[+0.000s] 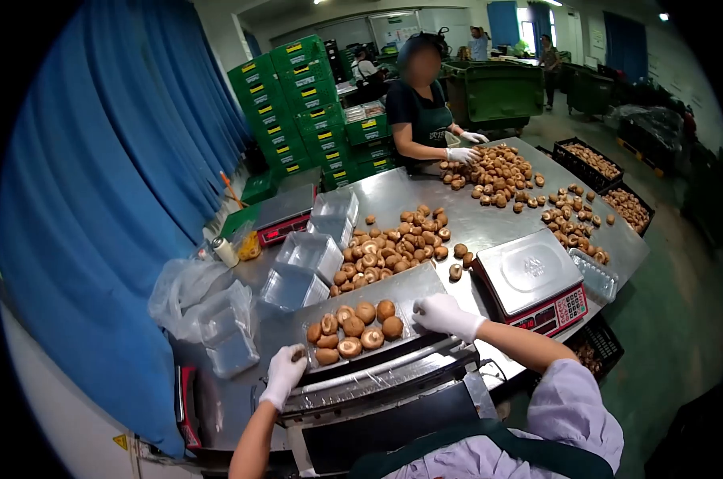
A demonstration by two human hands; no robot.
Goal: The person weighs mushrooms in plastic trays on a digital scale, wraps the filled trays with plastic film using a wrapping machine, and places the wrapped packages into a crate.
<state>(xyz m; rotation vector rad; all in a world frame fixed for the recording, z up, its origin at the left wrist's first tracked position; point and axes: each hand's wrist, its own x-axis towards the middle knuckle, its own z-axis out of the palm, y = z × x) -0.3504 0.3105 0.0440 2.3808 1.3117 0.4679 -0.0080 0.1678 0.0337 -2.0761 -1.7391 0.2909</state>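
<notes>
A clear tray of brown mushrooms (pixel 352 327) rests on the metal plate of a wrapping machine (pixel 409 289). My left hand (pixel 285 374), in a white glove, is at the tray's left end with its fingers curled; what they hold, if anything, is too small to make out. At the tray's right end is my right hand (pixel 445 316), also gloved, with its fingertips close to the plate and the tray's edge. Whether it grips film or the tray is unclear. Behind the tray lies a loose pile of mushrooms (pixel 397 246).
Empty clear trays (pixel 309 254) and plastic bags (pixel 187 294) are on the left. A scale (pixel 529 273) stands right, another scale (pixel 285 215) at the back left. Across the table, a gloved co-worker (pixel 425 120) handles more mushrooms (pixel 501 169). Green crates (pixel 307 100) are stacked behind.
</notes>
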